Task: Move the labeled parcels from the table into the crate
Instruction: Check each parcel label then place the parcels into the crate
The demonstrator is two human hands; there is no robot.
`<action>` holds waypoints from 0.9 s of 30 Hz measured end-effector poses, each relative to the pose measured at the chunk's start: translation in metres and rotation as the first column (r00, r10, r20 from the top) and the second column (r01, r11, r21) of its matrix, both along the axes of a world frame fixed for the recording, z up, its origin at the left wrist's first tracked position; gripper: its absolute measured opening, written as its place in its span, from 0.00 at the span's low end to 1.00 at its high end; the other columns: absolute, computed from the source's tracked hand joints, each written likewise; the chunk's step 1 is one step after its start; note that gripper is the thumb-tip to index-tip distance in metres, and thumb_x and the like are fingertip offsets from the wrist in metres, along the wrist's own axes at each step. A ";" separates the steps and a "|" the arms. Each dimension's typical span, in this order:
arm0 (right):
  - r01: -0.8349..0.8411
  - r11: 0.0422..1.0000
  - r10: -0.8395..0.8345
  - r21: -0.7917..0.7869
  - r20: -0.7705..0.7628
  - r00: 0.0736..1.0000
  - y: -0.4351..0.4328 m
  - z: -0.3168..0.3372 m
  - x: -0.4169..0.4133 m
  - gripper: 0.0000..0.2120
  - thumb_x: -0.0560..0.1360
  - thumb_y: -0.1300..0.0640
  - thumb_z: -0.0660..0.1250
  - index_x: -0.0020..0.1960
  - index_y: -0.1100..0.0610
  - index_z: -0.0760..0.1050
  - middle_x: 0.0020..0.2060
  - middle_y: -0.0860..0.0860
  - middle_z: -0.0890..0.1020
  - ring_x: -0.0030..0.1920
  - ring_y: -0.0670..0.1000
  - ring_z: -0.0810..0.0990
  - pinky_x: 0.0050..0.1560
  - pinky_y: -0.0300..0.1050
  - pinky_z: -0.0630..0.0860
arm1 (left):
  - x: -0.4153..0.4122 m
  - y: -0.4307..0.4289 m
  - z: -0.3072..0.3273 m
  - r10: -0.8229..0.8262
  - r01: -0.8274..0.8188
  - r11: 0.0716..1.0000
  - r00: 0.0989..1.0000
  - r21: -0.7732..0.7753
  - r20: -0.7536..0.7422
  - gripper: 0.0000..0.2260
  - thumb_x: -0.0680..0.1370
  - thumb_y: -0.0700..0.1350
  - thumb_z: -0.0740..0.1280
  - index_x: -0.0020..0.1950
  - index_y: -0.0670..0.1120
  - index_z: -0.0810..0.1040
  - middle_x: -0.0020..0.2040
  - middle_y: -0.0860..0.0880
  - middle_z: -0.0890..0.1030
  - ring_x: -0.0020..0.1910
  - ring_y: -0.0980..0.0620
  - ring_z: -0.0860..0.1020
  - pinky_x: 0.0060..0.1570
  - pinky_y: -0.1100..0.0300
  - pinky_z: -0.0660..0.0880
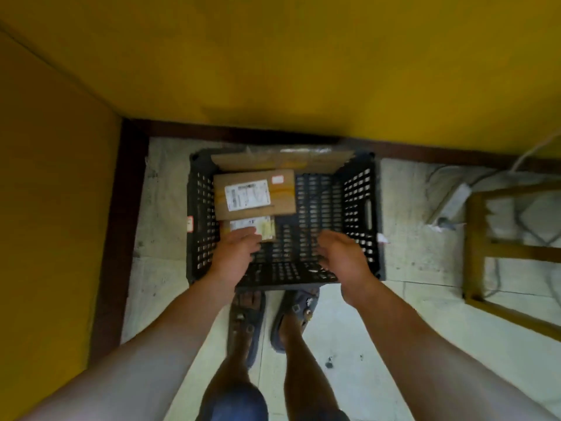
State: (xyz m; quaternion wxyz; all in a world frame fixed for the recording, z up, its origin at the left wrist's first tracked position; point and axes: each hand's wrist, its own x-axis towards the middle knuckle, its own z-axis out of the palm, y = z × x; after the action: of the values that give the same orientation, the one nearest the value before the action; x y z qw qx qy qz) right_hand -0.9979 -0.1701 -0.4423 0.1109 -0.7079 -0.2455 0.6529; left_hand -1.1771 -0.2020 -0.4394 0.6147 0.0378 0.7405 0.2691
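A large parcel (255, 194) and a small parcel (253, 223), judged light, stiff and best taken by opposite edges, are seen lying inside a black crate (359, 192), the left hand (235, 253) and right hand (343, 256) held above, each grip apart and empty.

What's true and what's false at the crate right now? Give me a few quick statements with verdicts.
1. The black crate stands on the floor. True.
2. The right hand grips a parcel. False: it is open and holds nothing.
3. The larger labeled parcel lies in the crate's left half. True.
4. The left hand is outside the crate. False: it reaches in over the smaller labeled parcel.
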 end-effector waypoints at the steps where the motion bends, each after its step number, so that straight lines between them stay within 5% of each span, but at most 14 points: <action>1: 0.034 0.999 -0.034 0.026 -0.008 0.999 -0.002 0.029 0.008 0.09 0.77 0.59 0.63 0.44 0.57 0.81 0.49 0.58 0.84 0.53 0.60 0.82 0.61 0.57 0.75 | 0.010 0.005 0.030 0.007 -0.008 1.000 0.999 0.026 0.044 0.13 0.79 0.36 0.65 0.64 0.40 0.75 0.57 0.44 0.79 0.54 0.49 0.77 0.46 0.63 0.72; 4: 0.097 0.990 -0.101 0.105 0.026 0.995 -0.012 0.111 0.029 0.07 0.76 0.58 0.64 0.49 0.55 0.81 0.49 0.55 0.84 0.54 0.57 0.81 0.62 0.55 0.75 | 0.037 0.008 0.109 -0.089 0.076 0.987 0.992 0.138 0.088 0.08 0.80 0.37 0.63 0.58 0.42 0.77 0.53 0.46 0.81 0.51 0.51 0.79 0.43 0.64 0.72; 11: 0.259 0.935 -0.276 0.244 0.039 0.960 -0.068 0.258 0.090 0.13 0.78 0.55 0.64 0.62 0.52 0.76 0.52 0.47 0.82 0.53 0.46 0.80 0.58 0.45 0.75 | 0.090 -0.001 0.244 -0.380 0.340 0.886 0.922 0.315 0.073 0.10 0.83 0.44 0.60 0.62 0.48 0.77 0.57 0.50 0.82 0.56 0.55 0.79 0.56 0.60 0.71; 14: 0.315 0.895 -0.358 0.316 0.089 0.929 -0.089 0.303 0.125 0.09 0.79 0.53 0.63 0.57 0.46 0.77 0.54 0.45 0.80 0.53 0.45 0.79 0.60 0.47 0.75 | 0.129 0.000 0.285 -0.476 0.436 0.829 0.879 0.349 0.032 0.10 0.83 0.45 0.60 0.61 0.50 0.78 0.55 0.52 0.82 0.55 0.56 0.80 0.56 0.60 0.73; 18: 0.423 0.803 -0.500 0.420 0.089 0.862 -0.115 0.350 0.187 0.06 0.79 0.52 0.62 0.53 0.42 0.76 0.50 0.41 0.79 0.50 0.42 0.78 0.53 0.42 0.75 | 0.211 -0.008 0.331 -0.588 0.546 0.730 0.808 0.411 -0.027 0.08 0.81 0.45 0.63 0.55 0.52 0.80 0.49 0.55 0.84 0.49 0.58 0.81 0.42 0.64 0.74; 27: 0.642 0.568 -0.714 0.515 -0.081 0.696 -0.209 0.405 0.393 0.06 0.79 0.58 0.64 0.51 0.53 0.79 0.47 0.49 0.82 0.49 0.47 0.80 0.45 0.39 0.77 | 0.451 -0.070 0.390 -0.763 0.631 0.556 0.646 0.541 0.031 0.08 0.80 0.41 0.64 0.56 0.47 0.81 0.50 0.50 0.86 0.51 0.52 0.83 0.47 0.61 0.76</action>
State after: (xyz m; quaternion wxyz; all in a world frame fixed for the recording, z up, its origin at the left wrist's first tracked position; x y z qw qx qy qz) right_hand -0.6048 -0.3788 -0.0377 0.5173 -0.7348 -0.1233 0.4211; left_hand -0.7263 -0.2724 -0.0496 0.7320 0.4465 0.4825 0.1787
